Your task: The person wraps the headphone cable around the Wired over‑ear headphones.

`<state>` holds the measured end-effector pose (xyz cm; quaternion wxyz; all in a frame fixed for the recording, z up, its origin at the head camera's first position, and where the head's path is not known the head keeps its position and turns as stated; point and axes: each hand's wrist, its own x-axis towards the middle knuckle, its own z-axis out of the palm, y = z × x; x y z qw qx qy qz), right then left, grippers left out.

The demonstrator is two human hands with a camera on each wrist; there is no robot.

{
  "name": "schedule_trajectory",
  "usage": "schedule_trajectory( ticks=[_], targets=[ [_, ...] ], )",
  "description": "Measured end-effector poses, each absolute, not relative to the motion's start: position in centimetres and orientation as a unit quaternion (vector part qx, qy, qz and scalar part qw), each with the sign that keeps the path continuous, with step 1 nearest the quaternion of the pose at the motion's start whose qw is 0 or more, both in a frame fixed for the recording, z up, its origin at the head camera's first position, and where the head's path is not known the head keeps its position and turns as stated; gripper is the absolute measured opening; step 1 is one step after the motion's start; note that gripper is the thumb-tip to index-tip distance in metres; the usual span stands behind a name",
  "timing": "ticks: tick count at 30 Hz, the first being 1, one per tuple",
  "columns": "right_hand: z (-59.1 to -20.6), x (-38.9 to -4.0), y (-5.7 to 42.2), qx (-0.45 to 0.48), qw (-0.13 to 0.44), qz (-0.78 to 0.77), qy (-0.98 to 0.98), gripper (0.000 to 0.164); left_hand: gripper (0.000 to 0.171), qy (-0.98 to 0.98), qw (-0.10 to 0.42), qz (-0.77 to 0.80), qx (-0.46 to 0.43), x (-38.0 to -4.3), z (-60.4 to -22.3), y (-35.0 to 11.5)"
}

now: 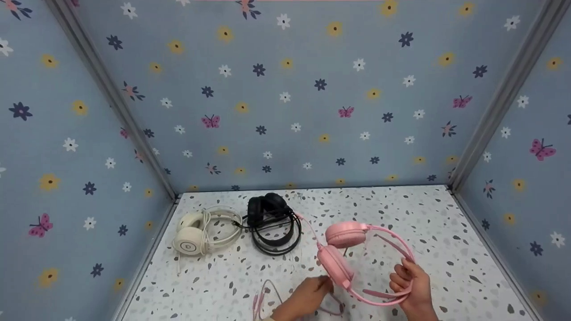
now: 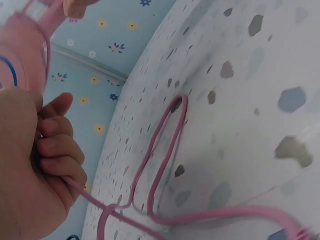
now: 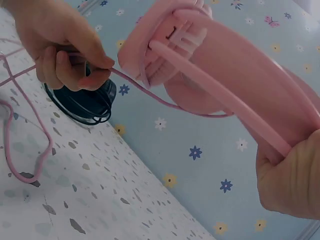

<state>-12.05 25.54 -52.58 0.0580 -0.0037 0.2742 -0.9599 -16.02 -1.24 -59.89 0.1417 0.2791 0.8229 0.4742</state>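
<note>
A pair of pink headphones [image 1: 334, 265] is held up over the speckled tabletop, ear cups toward the left. My right hand [image 1: 417, 285] grips them by the headband at its right end, fingers curled round it. To the left, close by the lower ear cup, my left hand [image 1: 310, 292] holds the thin pink cable [image 2: 235, 211] in its curled fingers. In the right wrist view the cable runs from that hand up to the headphones, and the rest trails in loose loops on the tabletop.
White headphones [image 1: 189, 240], wrapped in their cord, lie at the left of the speckled tabletop [image 1: 446, 249]. Beside them, near the back, are black headphones [image 1: 275, 205]. Flower-patterned panels [image 1: 312, 53] stand at the back and both sides.
</note>
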Motion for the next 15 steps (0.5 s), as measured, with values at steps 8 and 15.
schedule_trajectory(
  ticks=[8,15],
  targets=[
    [-51.9,-12.2,24.3,0.17,-0.09,-0.888,0.417,0.019,0.038,0.88,0.046,0.312,0.354,-11.3,-59.5,-0.5],
    [-52.8,-12.1,23.7,0.255,-0.134,-0.795,0.535,0.011,0.035,0.898,-0.038,0.223,0.378,-10.0,-56.8,-1.1]
  ],
)
